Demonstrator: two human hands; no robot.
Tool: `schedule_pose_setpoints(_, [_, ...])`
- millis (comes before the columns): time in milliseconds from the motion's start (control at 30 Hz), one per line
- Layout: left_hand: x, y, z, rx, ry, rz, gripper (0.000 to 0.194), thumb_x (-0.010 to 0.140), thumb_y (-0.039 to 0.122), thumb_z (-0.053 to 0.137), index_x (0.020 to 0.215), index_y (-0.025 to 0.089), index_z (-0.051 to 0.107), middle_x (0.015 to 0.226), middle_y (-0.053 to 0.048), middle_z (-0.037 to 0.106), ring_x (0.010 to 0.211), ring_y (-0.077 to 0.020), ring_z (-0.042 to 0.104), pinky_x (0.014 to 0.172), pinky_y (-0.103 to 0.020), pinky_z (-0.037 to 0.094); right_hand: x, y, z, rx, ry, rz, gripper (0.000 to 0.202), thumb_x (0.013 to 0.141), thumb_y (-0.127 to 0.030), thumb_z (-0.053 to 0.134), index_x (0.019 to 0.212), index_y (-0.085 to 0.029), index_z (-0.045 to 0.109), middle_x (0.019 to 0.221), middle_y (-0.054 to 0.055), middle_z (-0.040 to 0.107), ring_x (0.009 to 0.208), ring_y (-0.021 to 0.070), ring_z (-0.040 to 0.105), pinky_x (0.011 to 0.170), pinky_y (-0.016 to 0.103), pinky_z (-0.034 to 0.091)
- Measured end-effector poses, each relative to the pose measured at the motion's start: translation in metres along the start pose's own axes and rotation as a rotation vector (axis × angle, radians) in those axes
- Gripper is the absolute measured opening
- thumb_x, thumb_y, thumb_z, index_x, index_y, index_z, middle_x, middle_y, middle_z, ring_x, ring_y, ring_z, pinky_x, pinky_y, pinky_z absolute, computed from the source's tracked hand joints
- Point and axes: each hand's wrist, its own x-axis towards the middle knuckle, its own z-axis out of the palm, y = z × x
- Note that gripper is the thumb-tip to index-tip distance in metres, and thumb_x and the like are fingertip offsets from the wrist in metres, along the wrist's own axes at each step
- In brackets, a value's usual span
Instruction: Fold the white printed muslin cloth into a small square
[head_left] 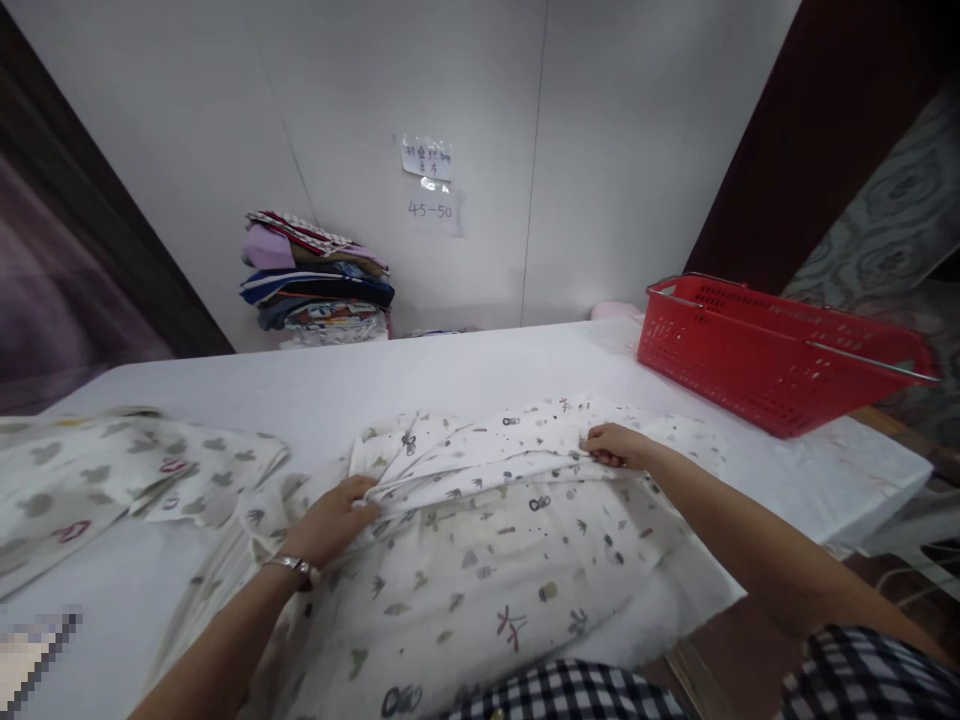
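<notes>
A white cloth [480, 570] with small printed shapes lies across the front of the table and hangs toward my body, with a fold running across its upper part. My left hand [334, 525], with a silver bracelet at the wrist, is closed on the left end of that fold. At the right, my right hand [615, 446] pinches the cloth's upper layer between closed fingers. A second white cloth [187, 465] with grey shapes and red marks lies loosely spread at the left.
A red plastic basket [750, 360] stands at the table's right end. Folded fabrics [319, 285] are stacked by the back wall at the left. Paper notes [427, 160] are taped to the wall. The white table [480, 370] stretches behind the cloth.
</notes>
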Motion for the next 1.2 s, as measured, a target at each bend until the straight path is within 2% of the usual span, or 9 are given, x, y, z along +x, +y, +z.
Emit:
schedule_pose_setpoints(200, [-0.001,0.001,-0.002,0.013,-0.022,-0.004,0.037,0.069,0.035,0.045,0.098,0.021,0.065,0.110,-0.003,0.064,0.098,-0.0225,0.059,0.087,-0.029,0.044,-0.009,-0.004,-0.003,0.124,-0.021,-0.059,0.032,0.066,-0.028,0.072,0.068,-0.019,0.042,0.055,-0.002,0.055,0.054,0.0101,0.058,0.036,0.013,0.030])
schedule_pose_setpoints(333, [-0.004,0.006,-0.006,0.042,0.003,0.035,0.036,0.071,0.034,0.044,0.097,0.021,0.064,0.109,-0.003,0.064,0.096,-0.0208,0.059,0.084,-0.027,0.045,-0.023,-0.013,-0.009,0.176,0.031,-0.129,0.029,0.069,-0.028,0.069,0.084,-0.019,0.046,0.062,0.000,0.060,0.055,0.0119,0.060,0.040,0.015,0.036])
schedule_pose_setpoints(533, [-0.009,0.012,-0.008,0.089,0.051,0.100,0.031,0.073,0.032,0.042,0.091,0.020,0.065,0.112,-0.003,0.061,0.087,-0.0172,0.060,0.075,-0.025,0.046,-0.047,-0.033,-0.025,0.248,0.052,-0.473,0.061,0.073,-0.033,0.067,0.127,-0.026,0.041,0.066,-0.003,0.058,0.058,0.0134,0.060,0.048,0.021,0.045])
schedule_pose_setpoints(700, [-0.010,0.017,-0.014,0.148,0.103,0.129,0.030,0.074,0.029,0.042,0.091,0.020,0.065,0.114,-0.003,0.060,0.080,-0.0141,0.060,0.071,-0.023,0.045,-0.052,-0.051,-0.041,0.364,-0.005,-0.518,0.036,0.068,-0.029,0.067,0.100,-0.015,0.062,0.075,0.006,0.063,0.070,0.0161,0.061,0.052,0.023,0.045])
schedule_pose_setpoints(867, [-0.004,0.026,-0.027,0.250,0.158,0.110,0.031,0.074,0.030,0.043,0.096,0.020,0.063,0.118,-0.003,0.058,0.070,-0.0123,0.059,0.071,-0.025,0.044,-0.051,-0.068,-0.049,0.237,0.021,-0.645,0.054,0.060,-0.022,0.067,0.113,-0.017,0.058,0.090,0.009,0.066,0.088,0.0222,0.061,0.056,0.025,0.044])
schedule_pose_setpoints(967, [0.001,0.029,-0.033,0.272,0.175,0.123,0.032,0.074,0.028,0.043,0.097,0.018,0.064,0.117,-0.003,0.058,0.074,-0.0135,0.060,0.072,-0.025,0.044,-0.047,-0.074,-0.044,-0.058,0.199,-0.719,0.057,0.060,-0.020,0.066,0.116,-0.018,0.057,0.089,0.006,0.066,0.080,0.0197,0.060,0.055,0.025,0.043])
schedule_pose_setpoints(1067, [0.005,0.033,-0.035,0.283,0.173,0.138,0.033,0.073,0.027,0.045,0.098,0.017,0.065,0.117,-0.004,0.059,0.077,-0.0149,0.061,0.074,-0.025,0.045,-0.043,-0.083,-0.039,-0.298,0.489,-0.776,0.031,0.065,-0.020,0.066,0.095,-0.018,0.064,0.075,0.002,0.064,0.064,0.0146,0.057,0.054,0.023,0.042])
schedule_pose_setpoints(1133, [0.004,0.039,-0.035,0.291,0.144,0.164,0.033,0.073,0.025,0.045,0.098,0.018,0.065,0.117,-0.004,0.059,0.081,-0.0158,0.061,0.077,-0.026,0.045,-0.043,-0.092,-0.039,-0.272,0.587,-0.731,0.008,0.072,-0.023,0.063,0.078,-0.017,0.062,0.061,0.001,0.059,0.051,0.0115,0.052,0.047,0.022,0.038])
schedule_pose_setpoints(1200, [0.000,0.045,-0.035,0.306,0.109,0.194,0.035,0.076,0.027,0.045,0.104,0.018,0.064,0.118,-0.004,0.059,0.087,-0.0172,0.061,0.080,-0.026,0.044,-0.045,-0.103,-0.045,-0.111,0.595,-0.640,0.013,0.080,-0.025,0.058,0.070,-0.018,0.055,0.052,-0.001,0.053,0.041,0.0091,0.045,0.040,0.021,0.033])
